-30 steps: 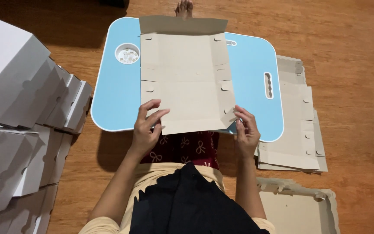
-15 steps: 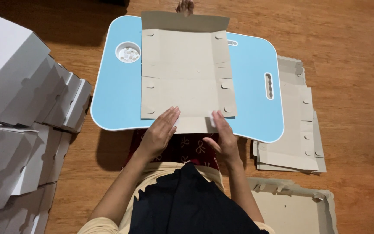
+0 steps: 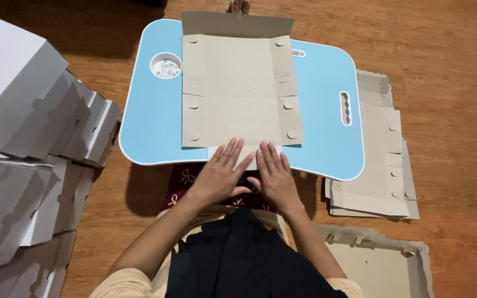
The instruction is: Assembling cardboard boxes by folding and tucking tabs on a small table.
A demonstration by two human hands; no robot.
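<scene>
Hands on flat matte cardboard blank

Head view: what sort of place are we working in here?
Probably a room at home used for hand-folding boxes: a wooden floor, a low blue lap table with a flat cardboard blank on it, folded white boxes piled at the left, and more blanks stacked at the right.

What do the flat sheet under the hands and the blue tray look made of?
Sheet: looks like thin matte brown cardboard, with creased fold lines and die-cut tabs. Blue tray: probably smooth plastic or laminated board, an even colour with a white edge and moulded cup well.
</scene>
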